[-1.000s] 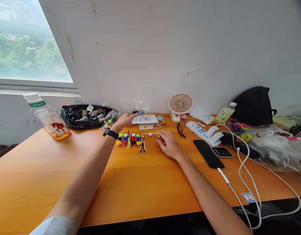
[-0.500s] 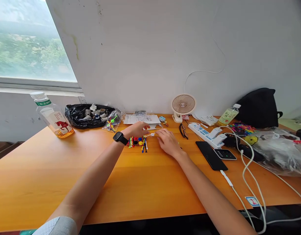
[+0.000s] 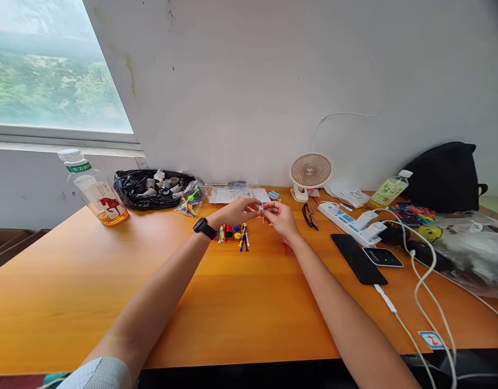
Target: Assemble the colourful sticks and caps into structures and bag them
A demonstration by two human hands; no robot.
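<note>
Two hands meet above the table [image 3: 233, 308]: the left hand [image 3: 240, 212] and right hand [image 3: 283, 221], fingertips nearly closed, pinch a small white piece [image 3: 262, 208] between them, near coloured pieces [image 3: 229, 234]. Apparent step: two-handed manipulation; the next move calls for steady, aligned fingertips.

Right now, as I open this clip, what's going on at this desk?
A person holds both hands together above the table. The left hand and right hand appear to pinch a small white piece between their fingertips; its exact shape is too small to tell. Small coloured pieces lie on the table, partly hidden by the left hand and wrist. Beyond the hands are papers, with a fan standing farther right.
</note>
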